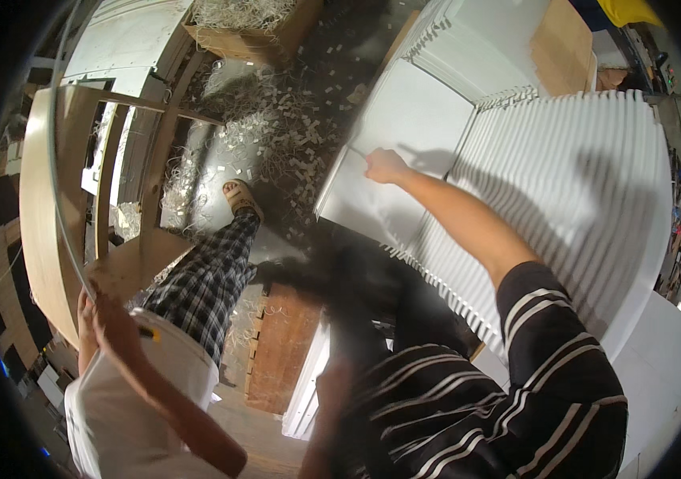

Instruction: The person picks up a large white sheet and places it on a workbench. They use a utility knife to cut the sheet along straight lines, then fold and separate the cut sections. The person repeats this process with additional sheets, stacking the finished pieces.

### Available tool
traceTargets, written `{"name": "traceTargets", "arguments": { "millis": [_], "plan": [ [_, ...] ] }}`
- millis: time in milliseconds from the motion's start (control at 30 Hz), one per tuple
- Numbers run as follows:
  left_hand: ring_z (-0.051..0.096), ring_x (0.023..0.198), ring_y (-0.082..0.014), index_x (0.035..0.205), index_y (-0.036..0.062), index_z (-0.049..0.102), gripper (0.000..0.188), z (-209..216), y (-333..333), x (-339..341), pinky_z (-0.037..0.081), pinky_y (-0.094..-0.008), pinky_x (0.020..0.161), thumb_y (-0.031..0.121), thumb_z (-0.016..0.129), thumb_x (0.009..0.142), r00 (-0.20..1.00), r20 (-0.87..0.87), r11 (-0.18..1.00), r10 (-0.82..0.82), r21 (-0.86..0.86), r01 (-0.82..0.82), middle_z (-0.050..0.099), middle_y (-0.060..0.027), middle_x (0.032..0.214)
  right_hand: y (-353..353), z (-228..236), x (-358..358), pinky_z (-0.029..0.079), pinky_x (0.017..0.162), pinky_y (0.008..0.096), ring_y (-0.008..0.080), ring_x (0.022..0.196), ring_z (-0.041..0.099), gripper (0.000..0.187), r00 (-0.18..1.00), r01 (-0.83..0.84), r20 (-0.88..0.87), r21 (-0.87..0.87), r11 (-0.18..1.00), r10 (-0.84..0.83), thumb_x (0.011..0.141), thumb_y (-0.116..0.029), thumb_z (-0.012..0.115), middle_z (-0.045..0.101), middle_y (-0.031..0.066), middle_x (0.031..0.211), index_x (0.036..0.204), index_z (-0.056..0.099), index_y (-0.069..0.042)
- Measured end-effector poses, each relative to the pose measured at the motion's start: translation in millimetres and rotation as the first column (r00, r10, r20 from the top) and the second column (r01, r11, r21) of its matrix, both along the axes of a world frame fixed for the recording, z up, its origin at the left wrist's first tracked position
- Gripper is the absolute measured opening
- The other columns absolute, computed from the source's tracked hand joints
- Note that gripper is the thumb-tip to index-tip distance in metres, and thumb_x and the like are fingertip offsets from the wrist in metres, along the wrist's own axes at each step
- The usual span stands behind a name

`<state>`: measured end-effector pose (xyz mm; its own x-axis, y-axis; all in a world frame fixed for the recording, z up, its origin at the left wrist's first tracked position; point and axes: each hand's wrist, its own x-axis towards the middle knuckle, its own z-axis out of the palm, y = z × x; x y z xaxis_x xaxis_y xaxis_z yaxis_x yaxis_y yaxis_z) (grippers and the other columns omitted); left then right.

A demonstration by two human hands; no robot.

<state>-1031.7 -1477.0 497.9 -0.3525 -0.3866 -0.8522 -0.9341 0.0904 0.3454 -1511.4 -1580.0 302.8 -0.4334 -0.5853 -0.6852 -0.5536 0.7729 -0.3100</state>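
Note:
My right arm, in a black sleeve with white stripes, reaches forward over a flat white panel (404, 108). My right hand (386, 166) is closed, its fingertips at the panel's surface near its left edge. A small thin thing seems to show at the fingertips, too faint to name. Right beside the panel stands a row of several white boards (564, 184) packed close together. Low in the middle, my left hand (335, 385) is a dark smear near my striped shirt. Its fingers cannot be made out.
At left a person in a white shirt (145, 399) and checked trousers has both hands by a pale wooden frame (61, 199) and a long thin hose (57, 160). Curly strips and chips (292, 144) litter the floor. A cardboard box (252, 44) of shavings stands ahead.

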Motion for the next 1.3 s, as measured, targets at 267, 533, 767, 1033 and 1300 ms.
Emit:
{"name": "traceTargets", "arguments": {
  "millis": [267,533,767,1033,1300],
  "plan": [
    [0.071,0.083,-0.0231,0.116,0.0006,0.073,0.027,-30,25,11,0.056,-0.0357,0.077,0.019,0.065,0.099,0.971,0.068,0.973,0.227,-0.049,-0.224,0.076,-0.0146,0.092,-26,-70,29,0.06,0.088,0.0432,0.0288,0.105,0.072,0.028,0.853,-0.507,-0.106,0.071,0.859,0.512,0.097,-0.014,0.057,0.064,0.0121,0.129,0.121,0.071,-0.013],
    [0.071,0.083,-0.0218,0.116,-0.0004,0.072,0.026,-47,24,-2,0.056,-0.035,0.078,0.017,0.065,0.098,0.957,0.086,0.961,0.276,-0.049,-0.272,0.075,-0.014,0.092,-21,-83,18,0.06,0.08,0.0409,0.0261,0.103,0.073,0.027,0.712,-0.685,-0.144,0.072,0.725,0.687,0.099,-0.019,0.055,0.067,0.0064,0.122,0.121,0.07,-0.018],
    [0.07,0.085,-0.0215,0.122,0.0015,0.069,0.029,-55,13,-13,0.056,-0.0349,0.077,0.016,0.067,0.097,0.973,0.061,0.973,0.225,-0.075,-0.22,0.074,-0.0141,0.098,-37,-61,13,0.06,0.071,0.046,0.0287,0.099,0.074,0.021,0.694,-0.699,-0.122,0.119,0.705,0.709,0.095,-0.021,0.06,0.072,0.0087,0.112,0.102,0.079,-0.014],
    [0.059,0.126,-0.031,0.151,0.0002,0.043,0.076,-116,-68,-93,0.051,-0.0422,0.102,0.02,0.082,0.088,0.893,-0.373,0.928,0.251,-0.171,-0.332,0.056,-0.0204,0.143,-10,12,-14,0.061,0.07,0.0461,0.0322,0.09,0.075,0.014,0.6,-0.799,-0.093,-0.023,0.6,0.795,0.084,-0.018,0.074,0.077,0.0103,0.094,0.097,0.078,-0.013],
    [0.066,0.116,-0.0414,0.139,0.0004,0.052,0.069,-142,-71,-256,0.052,-0.045,0.1,0.032,0.08,0.085,0.917,-0.39,0.996,-0.088,-0.033,0.082,0.069,-0.0214,0.126,58,87,-15,0.061,0.075,0.0435,0.031,0.092,0.075,0.017,0.744,-0.666,-0.111,-0.044,0.745,0.659,0.08,-0.02,0.079,0.076,0.0099,0.089,0.095,0.077,-0.012]
  ]
}}
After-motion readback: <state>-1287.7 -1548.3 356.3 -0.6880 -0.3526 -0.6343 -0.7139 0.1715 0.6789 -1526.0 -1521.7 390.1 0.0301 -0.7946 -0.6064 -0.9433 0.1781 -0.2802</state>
